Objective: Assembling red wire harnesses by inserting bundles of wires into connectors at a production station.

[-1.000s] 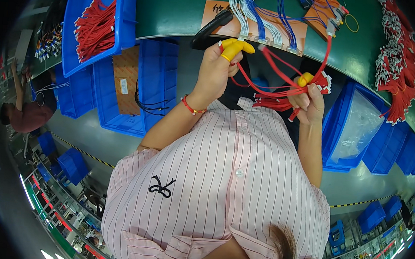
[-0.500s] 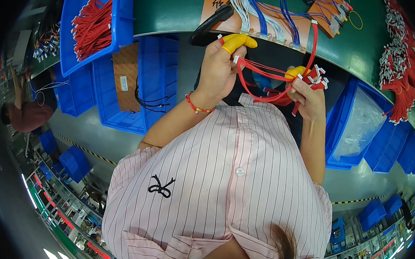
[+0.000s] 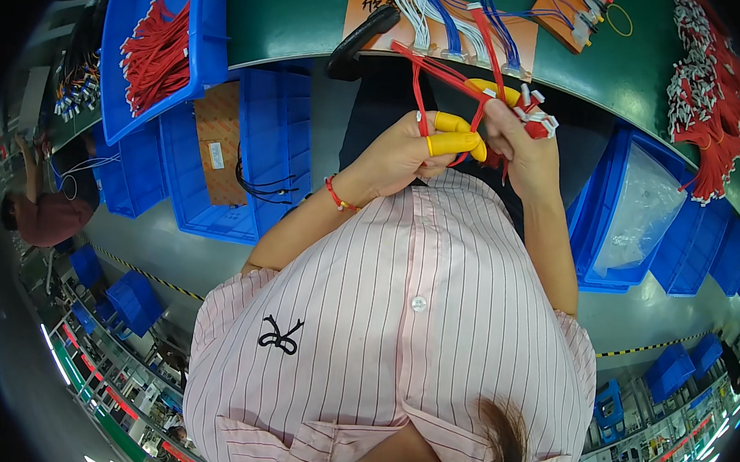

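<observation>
My right hand point(image 3: 523, 147) grips a bundle of red wire harnesses point(image 3: 450, 72) with white connectors point(image 3: 539, 114) bunched above its fingers. A few red wires stretch up and left from it toward the table edge. Lower and to the left, my left hand point(image 3: 423, 153) has its fingers closed on red wires of the same bundle, close beside the right hand. Yellow finger cots point(image 3: 454, 134) cover fingers of the left hand, and another shows on the right hand. The lower ends of the wires are partly hidden behind my hands.
White and blue wire bundles point(image 3: 453, 22) lie on an orange board on the green table point(image 3: 290, 19), beside a black curved object point(image 3: 362, 42). A blue bin point(image 3: 207, 39) of red harnesses stands left. More red harnesses point(image 3: 713, 109) are piled right. Blue crates point(image 3: 285, 156) stand below.
My left hand has moved down and right and now closes on the red wires near the right hand. The right hand shifted slightly up and left, and the wires now point up-left.
</observation>
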{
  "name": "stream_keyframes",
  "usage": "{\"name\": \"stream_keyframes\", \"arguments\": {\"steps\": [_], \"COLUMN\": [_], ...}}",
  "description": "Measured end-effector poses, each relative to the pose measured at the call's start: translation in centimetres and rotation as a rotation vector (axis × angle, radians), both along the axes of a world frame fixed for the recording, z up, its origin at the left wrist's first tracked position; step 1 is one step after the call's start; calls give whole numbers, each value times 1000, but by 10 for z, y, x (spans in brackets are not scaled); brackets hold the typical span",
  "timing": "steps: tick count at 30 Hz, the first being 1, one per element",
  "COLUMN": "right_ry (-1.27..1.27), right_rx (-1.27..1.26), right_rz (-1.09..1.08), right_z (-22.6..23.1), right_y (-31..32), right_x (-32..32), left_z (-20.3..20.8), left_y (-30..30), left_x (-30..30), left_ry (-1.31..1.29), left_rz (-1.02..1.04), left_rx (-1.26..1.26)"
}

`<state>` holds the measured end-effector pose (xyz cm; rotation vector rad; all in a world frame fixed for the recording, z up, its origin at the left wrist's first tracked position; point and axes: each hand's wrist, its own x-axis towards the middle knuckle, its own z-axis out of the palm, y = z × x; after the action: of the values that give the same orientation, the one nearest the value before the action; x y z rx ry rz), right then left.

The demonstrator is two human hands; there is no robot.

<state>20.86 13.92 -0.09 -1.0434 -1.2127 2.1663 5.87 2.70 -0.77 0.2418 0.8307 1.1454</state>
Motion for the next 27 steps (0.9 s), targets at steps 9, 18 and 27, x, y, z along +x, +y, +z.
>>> {"name": "stream_keyframes", "arguments": {"steps": [9, 18, 27], "right_ry": [310, 243, -14], "right_rx": [-178, -208, -7], "right_rz": [-126, 3, -213], "right_z": [-9, 4, 1], "right_y": [9, 7, 6], "right_x": [17, 5, -5], "left_z": [-5, -24, -14], "left_y": [0, 10, 22], "left_x": [-13, 2, 6], "left_ry": [-244, -395, -4], "left_rz": [-119, -63, 54], "left_rx": [119, 92, -28]}}
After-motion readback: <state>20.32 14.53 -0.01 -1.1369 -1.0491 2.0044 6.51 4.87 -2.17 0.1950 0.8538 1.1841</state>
